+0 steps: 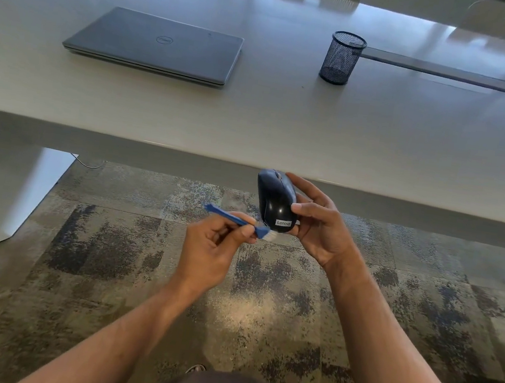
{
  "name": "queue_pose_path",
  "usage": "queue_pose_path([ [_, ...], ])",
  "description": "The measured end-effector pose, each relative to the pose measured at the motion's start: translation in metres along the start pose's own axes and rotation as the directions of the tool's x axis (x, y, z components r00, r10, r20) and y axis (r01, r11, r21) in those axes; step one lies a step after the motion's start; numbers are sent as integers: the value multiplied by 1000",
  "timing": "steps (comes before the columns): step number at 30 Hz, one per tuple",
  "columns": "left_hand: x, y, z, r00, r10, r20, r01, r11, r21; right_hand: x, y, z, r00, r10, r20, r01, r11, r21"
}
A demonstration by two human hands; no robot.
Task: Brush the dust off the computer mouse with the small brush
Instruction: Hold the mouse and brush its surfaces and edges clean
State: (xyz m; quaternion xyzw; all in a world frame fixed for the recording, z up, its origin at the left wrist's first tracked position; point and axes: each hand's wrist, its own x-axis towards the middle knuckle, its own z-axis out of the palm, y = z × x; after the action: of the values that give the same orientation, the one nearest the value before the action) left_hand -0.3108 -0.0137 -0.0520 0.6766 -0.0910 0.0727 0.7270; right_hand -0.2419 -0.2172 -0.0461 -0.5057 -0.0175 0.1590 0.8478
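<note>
Left hand [214, 244] pinches the small blue brush [240, 223]; right hand [315, 223] grips the black mouse [275, 204].
Short, light strokes away from the body would likely serve best.

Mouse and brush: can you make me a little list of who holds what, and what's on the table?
mouse: black Lenovo mouse, held in the air by the right hand
brush: small blue brush, pinched by the left hand, white bristles at the mouse's near end
table: closed Dell laptop, black mesh pen cup
floor: patchy carpet
</note>
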Motion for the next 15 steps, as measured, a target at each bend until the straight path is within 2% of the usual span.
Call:
queue_pose_path([
  [5,11,4,-10,994,84,-68,-84,996,-3,-1,1,-1,1000,8,1,-8,1000,2],
  [10,40,10,-17,978,89,-191,-73,993,90,1,3,1,1000,18,6,-18,1000,-20],
  [15,34,12,-10,987,129,-92,-114,981,159,4,4,0,1000,1,-12,-2,1000,-17],
])
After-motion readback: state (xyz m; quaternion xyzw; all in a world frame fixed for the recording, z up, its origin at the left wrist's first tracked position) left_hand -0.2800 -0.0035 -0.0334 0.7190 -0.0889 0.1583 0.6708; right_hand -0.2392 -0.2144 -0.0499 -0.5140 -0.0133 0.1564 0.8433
